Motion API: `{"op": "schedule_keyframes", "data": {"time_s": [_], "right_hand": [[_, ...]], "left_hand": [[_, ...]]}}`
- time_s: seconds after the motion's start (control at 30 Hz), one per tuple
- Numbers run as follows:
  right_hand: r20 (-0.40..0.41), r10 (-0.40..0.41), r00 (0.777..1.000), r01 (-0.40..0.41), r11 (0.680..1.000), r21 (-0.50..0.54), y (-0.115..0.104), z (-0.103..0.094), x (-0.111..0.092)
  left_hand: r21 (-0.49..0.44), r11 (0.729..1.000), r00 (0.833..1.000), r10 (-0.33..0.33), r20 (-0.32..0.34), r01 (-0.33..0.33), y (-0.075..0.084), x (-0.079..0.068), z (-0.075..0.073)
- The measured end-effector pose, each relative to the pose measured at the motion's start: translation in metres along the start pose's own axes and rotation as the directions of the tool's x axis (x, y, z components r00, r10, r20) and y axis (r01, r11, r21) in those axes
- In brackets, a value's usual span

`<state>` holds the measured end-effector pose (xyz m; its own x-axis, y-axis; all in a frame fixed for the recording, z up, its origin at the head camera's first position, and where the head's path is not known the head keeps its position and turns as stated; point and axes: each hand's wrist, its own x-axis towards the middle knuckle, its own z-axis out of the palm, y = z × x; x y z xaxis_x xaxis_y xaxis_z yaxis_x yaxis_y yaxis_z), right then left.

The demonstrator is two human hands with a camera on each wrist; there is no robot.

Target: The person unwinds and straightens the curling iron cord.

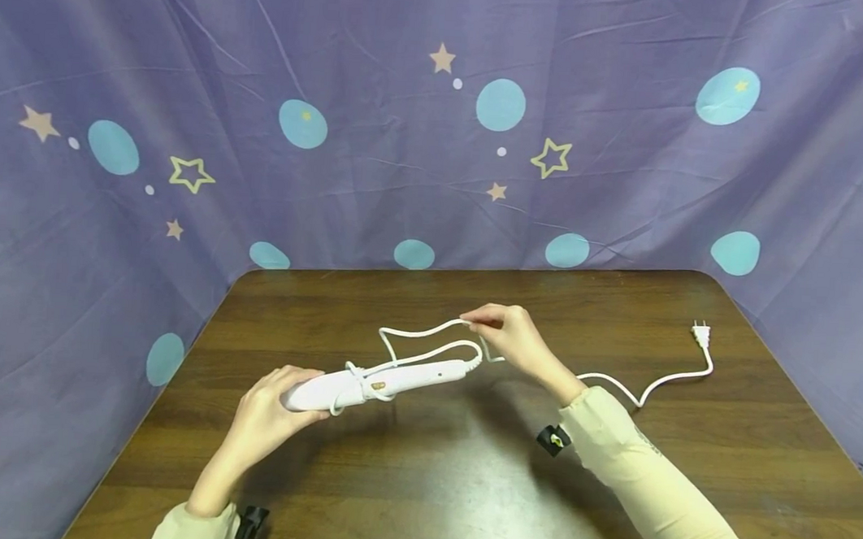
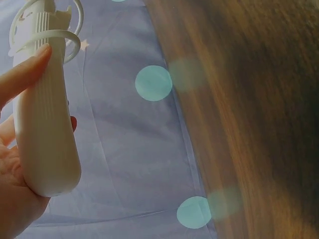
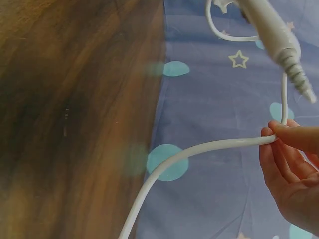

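Note:
A white hair straightener [image 1: 414,377] with a small gold switch is held above the table, tilted slightly upward toward the right. My left hand [image 1: 266,411] grips its wide rounded end; in the left wrist view the thumb lies along the ribbed side of the body [image 2: 47,139]. White power cord loops around the middle of the straightener. My right hand [image 1: 516,339] pinches the cord [image 3: 209,146] between thumb and fingertips, just beyond the straightener's cord end. Past the right hand, the cord runs down to the table, partly hidden by the forearm.
The two-prong plug [image 1: 701,336] lies at the right rear of the brown wooden table [image 1: 390,495], with a bent length of cord leading to it. A purple curtain [image 1: 378,161] with stars and blue dots hangs behind and beside the table.

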<state>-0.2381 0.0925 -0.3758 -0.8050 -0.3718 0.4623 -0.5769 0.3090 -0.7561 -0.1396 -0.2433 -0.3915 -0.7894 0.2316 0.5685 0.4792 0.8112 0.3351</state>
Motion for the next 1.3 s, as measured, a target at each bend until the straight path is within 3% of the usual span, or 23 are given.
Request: {"op": "schedule_keyframes", "data": {"time_s": [0.33, 0.57, 0.83, 1.3], "right_hand": [[-0.012, 0.067, 0.998, -0.068, 0.997, -0.026, 0.013, 0.008, -0.008], [-0.013, 0.095, 0.995, -0.096, 0.994, -0.047, 0.020, 0.013, -0.013], [0.061, 0.018, 0.998, -0.014, 0.998, -0.061, 0.028, 0.014, -0.022], [0.195, 0.004, 0.981, 0.001, 1.000, -0.028, 0.028, 0.006, -0.037]], "left_hand": [[-0.101, 0.995, 1.000, -0.008, -0.028, 0.005, -0.001, 0.003, -0.005], [-0.155, 0.986, 0.997, -0.069, -0.030, 0.064, 0.000, 0.006, -0.011], [-0.104, 0.982, 0.986, -0.163, -0.042, 0.158, 0.000, 0.008, -0.017], [-0.067, 0.967, 0.959, -0.254, -0.127, 0.247, 0.001, 0.013, -0.015]]}}
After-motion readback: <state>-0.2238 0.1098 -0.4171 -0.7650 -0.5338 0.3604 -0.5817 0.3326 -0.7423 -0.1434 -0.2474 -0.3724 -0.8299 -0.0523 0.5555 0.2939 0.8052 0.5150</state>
